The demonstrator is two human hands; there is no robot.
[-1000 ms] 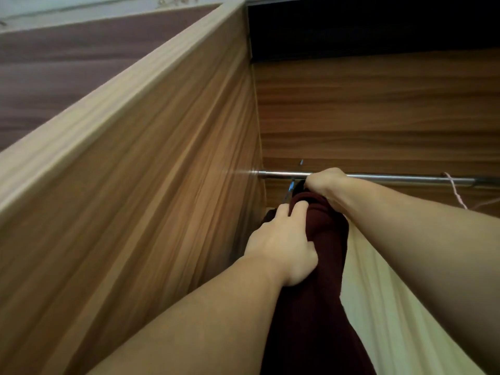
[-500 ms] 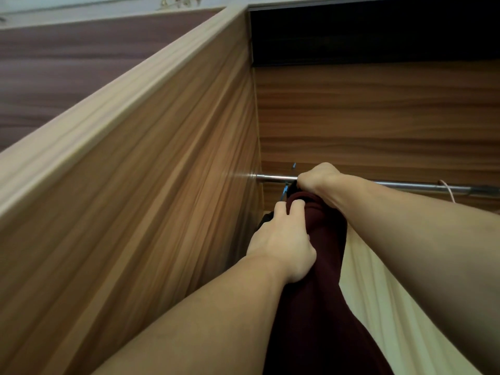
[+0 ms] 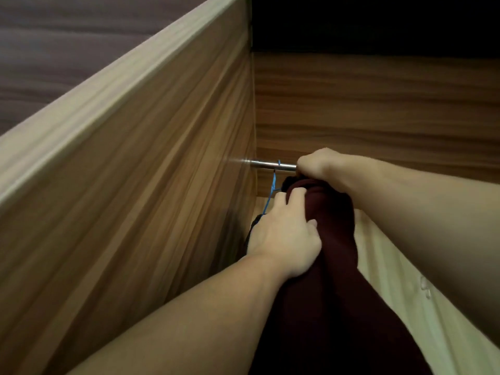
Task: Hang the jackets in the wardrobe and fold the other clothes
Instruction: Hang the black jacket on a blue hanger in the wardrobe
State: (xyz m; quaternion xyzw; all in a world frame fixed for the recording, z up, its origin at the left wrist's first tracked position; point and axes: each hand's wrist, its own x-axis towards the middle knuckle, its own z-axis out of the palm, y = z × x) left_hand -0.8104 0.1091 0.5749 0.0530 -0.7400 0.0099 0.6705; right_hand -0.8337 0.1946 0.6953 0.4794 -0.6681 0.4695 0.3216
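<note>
A dark maroon jacket (image 3: 332, 266) hangs inside the wooden wardrobe, just under the metal rail (image 3: 266, 164). My left hand (image 3: 284, 236) grips the jacket's left shoulder, fingers curled over the cloth. My right hand (image 3: 316, 165) is closed at the rail over the jacket's top; what its fingers hold is hidden. A blue hanger (image 3: 272, 190) hooks on the rail left of the jacket, with a dark garment (image 3: 254, 223) below it.
The wardrobe's left side panel (image 3: 148, 185) stands close on the left and its back panel (image 3: 378, 109) is straight ahead. A pale yellow garment (image 3: 405, 307) hangs to the right of the maroon jacket, under my right forearm.
The view has moved closer and shifted. My right hand has slid slightly right along the rail, uncovering the blue hanger's hook. My left hand keeps its grip on the jacket.
</note>
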